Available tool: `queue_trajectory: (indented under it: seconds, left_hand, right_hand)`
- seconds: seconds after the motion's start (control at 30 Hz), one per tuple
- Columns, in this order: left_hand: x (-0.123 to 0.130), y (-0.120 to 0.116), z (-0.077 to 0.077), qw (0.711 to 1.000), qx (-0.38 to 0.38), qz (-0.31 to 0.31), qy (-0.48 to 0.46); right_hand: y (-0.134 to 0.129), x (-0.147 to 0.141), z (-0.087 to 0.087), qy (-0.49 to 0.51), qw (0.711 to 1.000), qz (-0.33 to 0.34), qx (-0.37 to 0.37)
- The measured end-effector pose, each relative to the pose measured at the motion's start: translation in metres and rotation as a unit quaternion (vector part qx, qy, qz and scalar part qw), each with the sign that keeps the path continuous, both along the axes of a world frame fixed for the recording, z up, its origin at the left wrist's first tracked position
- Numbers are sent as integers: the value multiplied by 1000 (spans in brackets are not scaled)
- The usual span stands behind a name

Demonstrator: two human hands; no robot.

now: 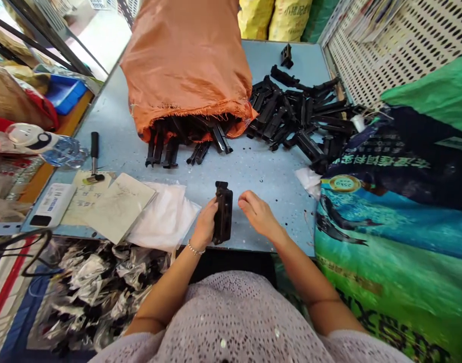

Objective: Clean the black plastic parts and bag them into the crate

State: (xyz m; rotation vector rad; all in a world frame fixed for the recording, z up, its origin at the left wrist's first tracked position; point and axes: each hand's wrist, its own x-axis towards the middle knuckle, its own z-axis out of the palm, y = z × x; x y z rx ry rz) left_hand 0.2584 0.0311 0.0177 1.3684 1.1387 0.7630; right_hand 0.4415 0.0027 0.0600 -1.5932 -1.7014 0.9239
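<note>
My left hand (205,224) grips a long black plastic part (223,214) near the front edge of the blue table, holding it roughly upright in view. Just to the right of that part, and apart from it, is my right hand (259,214). Its fingers are curled together in a pinch; anything small between them cannot be made out. Beyond my hands, several similar black parts (171,151) stick out of the mouth of an orange woven sack (189,55). A loose pile of black parts (279,113) lies to the sack's right.
On the left are a white plastic bag (160,214), paper sheets (119,206), a black-handled hammer (94,154), a white box (53,204) and a plastic bottle (64,151). A blue-green printed sack (397,227) borders the right side. Bagged items (98,287) sit below the table's left front.
</note>
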Motion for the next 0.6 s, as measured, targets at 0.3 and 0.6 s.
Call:
queue_trajectory:
  seconds: [0.3, 0.6]
  left_hand:
    - [-13, -4, 25, 995, 27, -97, -5]
    - [8, -4, 28, 996, -59, -16, -68]
  right_hand:
    - [14, -15, -27, 157, 987, -41, 11]
    - [39, -9, -28, -188, 977, -77, 64]
